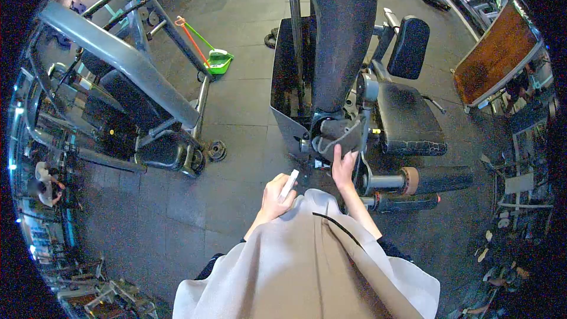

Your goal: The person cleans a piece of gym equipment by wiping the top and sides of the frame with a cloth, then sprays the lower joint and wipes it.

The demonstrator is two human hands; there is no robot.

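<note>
My left hand (pixel 275 199) is closed around a small white stick-shaped object (pixel 289 184), held upright in front of my body; its kind does not show. With my right hand (pixel 343 168) I hold a dark grey cloth (pixel 341 136) against the lower part of the exercise machine's thick black column (pixel 342 35). My thumb lies over the cloth's lower edge, and the cloth hides the part beneath it. Just right of this hand are the machine's padded roller (pixel 443 179) and its black seat (pixel 410 119), cracked along the front edge.
Another weight machine (pixel 118 47) with a grey frame stands at the left. Between the machines, a green dustpan (pixel 219 62) with a long handle rests on the dark tiled floor (pixel 236 100). A weight plate (pixel 217 150) lies near the left machine. A brown board (pixel 499 53) leans at the right.
</note>
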